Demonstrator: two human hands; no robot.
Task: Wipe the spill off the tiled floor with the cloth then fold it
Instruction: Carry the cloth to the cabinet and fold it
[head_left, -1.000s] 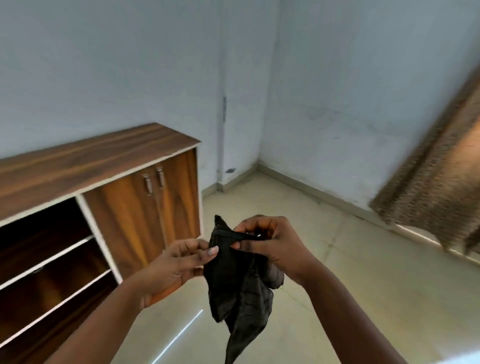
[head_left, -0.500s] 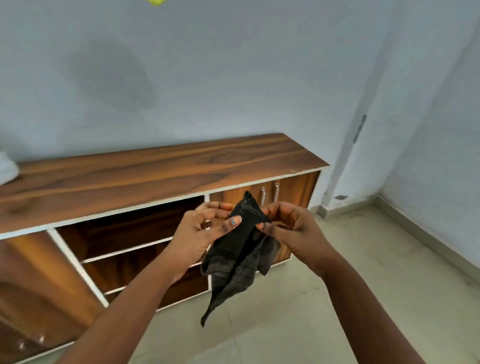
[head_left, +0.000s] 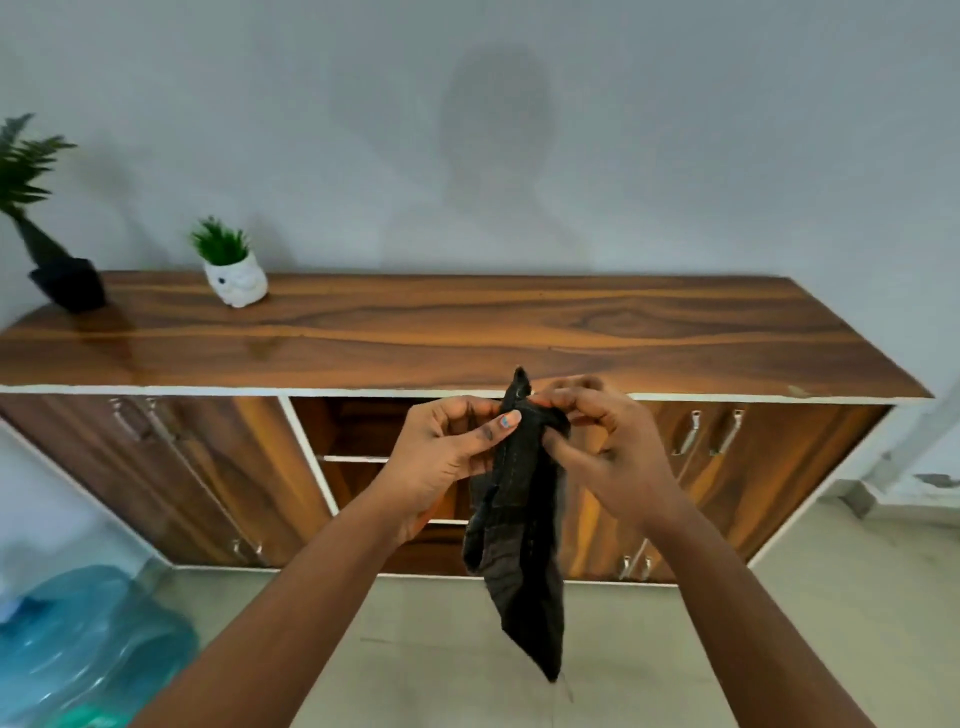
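Note:
A dark, nearly black cloth (head_left: 522, 540) hangs in the air in front of me, bunched into a narrow strip whose tip points down toward the floor. My left hand (head_left: 447, 457) pinches its top edge from the left with thumb and fingers. My right hand (head_left: 608, 457) grips the same top edge from the right. Both hands are at chest height in front of a wooden cabinet. The beige tiled floor (head_left: 441, 654) lies below; no spill shows on the part I see.
A long wooden cabinet (head_left: 467, 332) with white trim stands against the wall, with open shelves in its middle. A small white plant pot (head_left: 235, 280) and a black planter (head_left: 65, 283) sit on its left end. A blue water jug (head_left: 88, 644) lies on the floor at lower left.
My view has swung left from the room corner to face the cabinet squarely. Both hands have kept hold of the cloth, which now hangs longer and straighter.

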